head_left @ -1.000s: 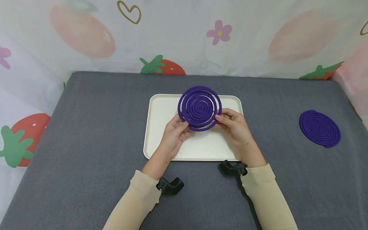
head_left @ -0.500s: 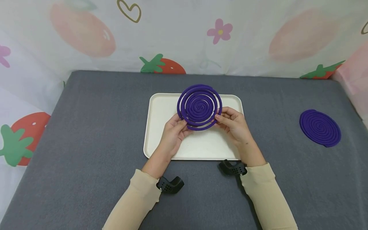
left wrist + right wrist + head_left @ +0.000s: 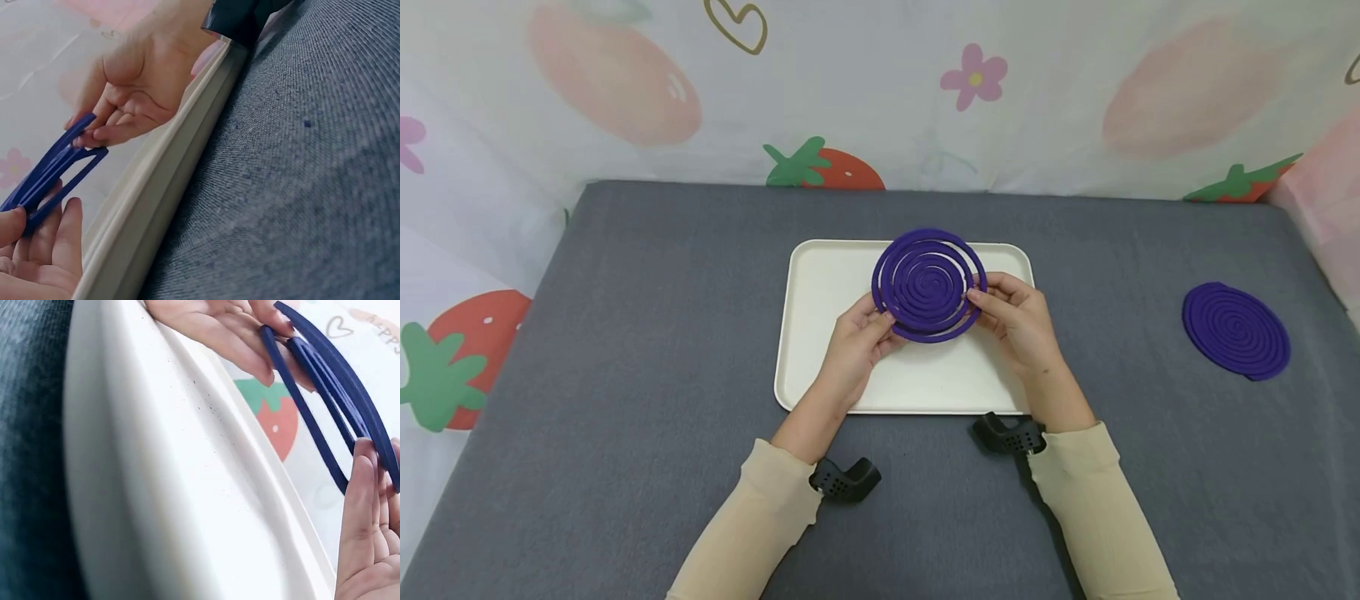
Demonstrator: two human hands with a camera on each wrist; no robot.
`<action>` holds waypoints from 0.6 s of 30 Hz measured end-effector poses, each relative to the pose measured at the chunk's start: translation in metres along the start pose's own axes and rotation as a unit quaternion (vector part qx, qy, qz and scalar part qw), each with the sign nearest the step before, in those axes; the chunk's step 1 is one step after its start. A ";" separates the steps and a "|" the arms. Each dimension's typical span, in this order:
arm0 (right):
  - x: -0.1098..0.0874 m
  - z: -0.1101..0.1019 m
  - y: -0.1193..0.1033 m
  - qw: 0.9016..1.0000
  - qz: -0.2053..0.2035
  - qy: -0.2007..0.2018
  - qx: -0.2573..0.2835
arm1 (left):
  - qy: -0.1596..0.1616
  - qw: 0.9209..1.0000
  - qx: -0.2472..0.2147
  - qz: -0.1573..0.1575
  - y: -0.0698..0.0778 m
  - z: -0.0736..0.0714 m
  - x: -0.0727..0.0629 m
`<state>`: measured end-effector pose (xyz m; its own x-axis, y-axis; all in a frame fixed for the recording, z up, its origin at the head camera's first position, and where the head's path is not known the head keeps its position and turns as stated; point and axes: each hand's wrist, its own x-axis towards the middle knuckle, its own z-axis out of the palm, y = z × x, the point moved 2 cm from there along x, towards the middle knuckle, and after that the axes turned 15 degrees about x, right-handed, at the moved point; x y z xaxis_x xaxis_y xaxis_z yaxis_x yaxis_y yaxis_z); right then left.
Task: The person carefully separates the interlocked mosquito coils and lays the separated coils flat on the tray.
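Note:
A purple spiral coil [image 3: 931, 282], its outer rings standing slightly apart, is held up over a white tray [image 3: 820, 350]. My left hand [image 3: 854, 343] pinches its lower left edge, thumb in front and fingers behind. On the lower right edge, my right hand [image 3: 1021, 327] pinches the outer rings between thumb and fingers. Seen edge-on in the left wrist view, the coil [image 3: 55, 164] spreads into separate strands between the two hands. The right wrist view also shows the coil [image 3: 331, 384] clear above the tray, with one strand hanging away from the others.
A second purple spiral coil [image 3: 1236, 331], tightly wound, lies flat on the grey tablecloth [image 3: 625, 350] at the right. Behind the table hangs a white curtain [image 3: 880, 75] with strawberry and flower prints. A black wrist device [image 3: 846, 481] sits on each forearm.
The coil has shifted a little to the right in both hands. Its outer rings at the right sit slightly differently, and the right hand has moved slightly up and right.

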<state>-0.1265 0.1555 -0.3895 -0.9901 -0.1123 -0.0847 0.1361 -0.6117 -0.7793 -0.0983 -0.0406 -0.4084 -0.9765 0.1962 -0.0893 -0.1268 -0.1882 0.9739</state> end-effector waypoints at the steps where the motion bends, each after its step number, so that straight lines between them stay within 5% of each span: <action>1: 0.000 0.000 0.000 1.000 -0.002 0.003 -0.001 | -0.003 1.000 0.005 -0.001 0.000 0.000 0.000; 18: -0.001 0.000 0.000 0.999 -0.002 -0.018 -0.038 | -0.007 1.000 -0.003 -0.014 -0.001 0.000 0.002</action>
<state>-0.1260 0.1558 -0.3893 -0.9884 -0.1397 -0.0596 0.1276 -0.5510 -0.8247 -0.1003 -0.0401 -0.4100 -0.9700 0.2146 -0.1143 -0.1561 -0.1890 0.9695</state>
